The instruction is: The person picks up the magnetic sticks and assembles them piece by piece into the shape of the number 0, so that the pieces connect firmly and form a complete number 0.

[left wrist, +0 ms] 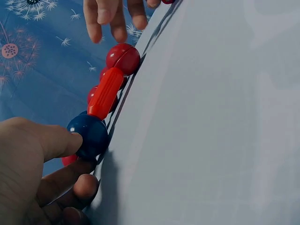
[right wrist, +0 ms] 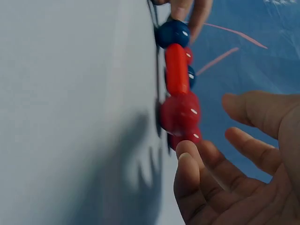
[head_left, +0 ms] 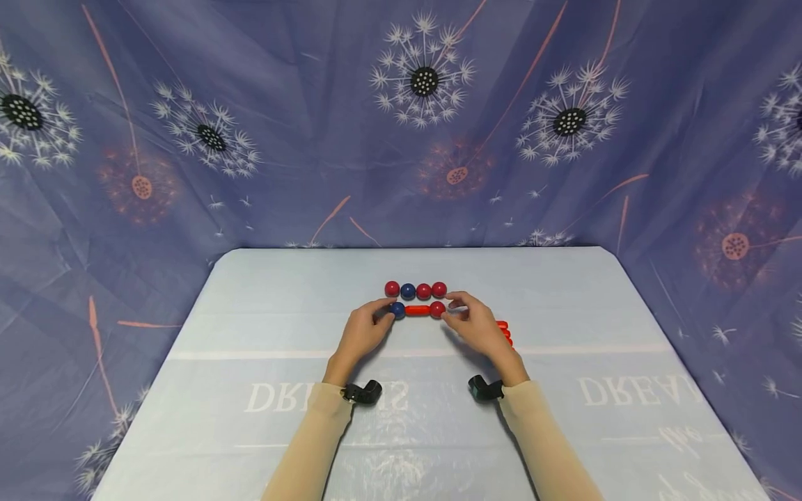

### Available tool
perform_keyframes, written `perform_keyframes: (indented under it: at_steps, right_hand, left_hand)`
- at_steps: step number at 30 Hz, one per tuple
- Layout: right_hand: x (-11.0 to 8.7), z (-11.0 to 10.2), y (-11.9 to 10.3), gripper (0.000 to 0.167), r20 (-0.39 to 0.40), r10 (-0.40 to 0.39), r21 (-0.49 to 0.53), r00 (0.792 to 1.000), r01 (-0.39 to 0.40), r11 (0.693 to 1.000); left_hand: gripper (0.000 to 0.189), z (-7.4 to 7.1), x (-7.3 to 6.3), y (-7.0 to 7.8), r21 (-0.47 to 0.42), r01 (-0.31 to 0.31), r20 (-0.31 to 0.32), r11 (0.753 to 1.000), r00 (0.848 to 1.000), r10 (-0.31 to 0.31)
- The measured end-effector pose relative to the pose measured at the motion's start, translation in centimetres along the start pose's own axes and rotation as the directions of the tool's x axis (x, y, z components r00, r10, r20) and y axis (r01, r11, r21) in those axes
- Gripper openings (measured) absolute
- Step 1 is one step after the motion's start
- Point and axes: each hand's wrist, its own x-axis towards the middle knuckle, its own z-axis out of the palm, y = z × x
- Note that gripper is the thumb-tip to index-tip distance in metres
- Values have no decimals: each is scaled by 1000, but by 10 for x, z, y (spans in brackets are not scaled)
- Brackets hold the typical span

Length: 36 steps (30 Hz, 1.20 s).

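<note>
A blue ball [head_left: 397, 310], an orange-red rod [head_left: 417, 310] and a red ball [head_left: 437, 309] form one straight piece on the table, the rod's ends meeting the balls. My left hand [head_left: 365, 330] pinches the blue ball between thumb and fingers, as the left wrist view also shows. At the other end, my right hand [head_left: 474, 325] is beside the red ball with thumb and fingers spread apart. In the right wrist view its fingertips [right wrist: 186, 152] come close under that red ball [right wrist: 180, 114], gripping nothing.
Just behind the joined piece lies a row of loose balls, a blue one [head_left: 408, 291] among several red ones [head_left: 439, 289]. More orange-red rods [head_left: 503, 325] lie partly hidden behind my right wrist. A patterned curtain [head_left: 301, 139] rises at the table's [head_left: 263, 278] far edge.
</note>
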Motion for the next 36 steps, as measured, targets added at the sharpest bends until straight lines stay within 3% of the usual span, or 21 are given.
perform_keyframes:
  at_steps: [11, 22, 26, 36]
  right_hand:
    - [-7, -39, 2, 48, 5, -45, -73, 999, 46, 996]
    - [-19, -84, 36, 45, 22, 2, -206, 1000, 2, 978]
    - [-21, -93, 47, 43, 53, 31, -232, 998, -18, 973]
    - [-20, -100, 65, 29, 151, -4, -277, 988, 46, 960]
  left_hand:
    - [35, 0, 1, -5, -37, 11, -17, 999, 1000, -11]
    - [36, 0, 4, -6, -33, 14, -12, 999, 1000, -15]
    - [37, 0, 4, -5, -30, 20, -12, 999, 1000, -21]
    - [41, 2, 4, -5, -37, 31, -4, 999, 999, -31]
